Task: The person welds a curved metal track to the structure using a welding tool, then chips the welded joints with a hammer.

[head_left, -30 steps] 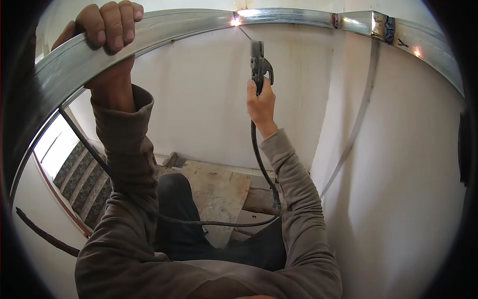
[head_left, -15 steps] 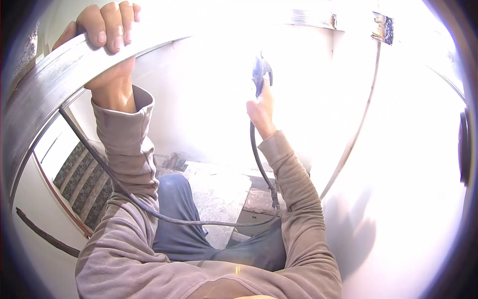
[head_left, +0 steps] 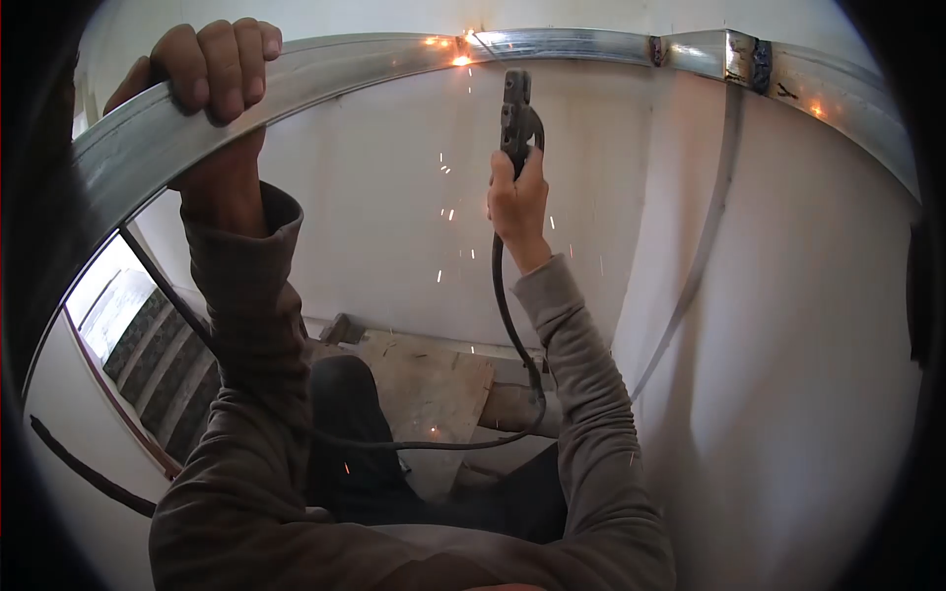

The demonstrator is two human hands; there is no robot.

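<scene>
My left hand (head_left: 212, 74) is wrapped over the top edge of a long metal beam (head_left: 335, 74) at the upper left, fingers curled down its face. In my right hand (head_left: 519, 202) is a dark welding electrode holder (head_left: 515, 113), held upright, its black cable (head_left: 503, 295) hanging below. A thin rod reaches from the holder up to a joint in the beam (head_left: 461, 49), which glows orange at its lower edge. Sparks fall beneath the joint. Farther right, the beam has dark, rough weld marks (head_left: 761, 66).
Behind the beam is a pale wall (head_left: 394, 197). Below lie a wooden board (head_left: 424, 384) and my bent knee (head_left: 345, 394). The cable loops across my lap. Patterned steps (head_left: 163, 364) show at the lower left, and a strip (head_left: 705, 256) runs down the right wall.
A bright white glare half a second ago has faded, and falling sparks now show. The electrode holder's top has shifted slightly. My left hand keeps its grip on the beam.
</scene>
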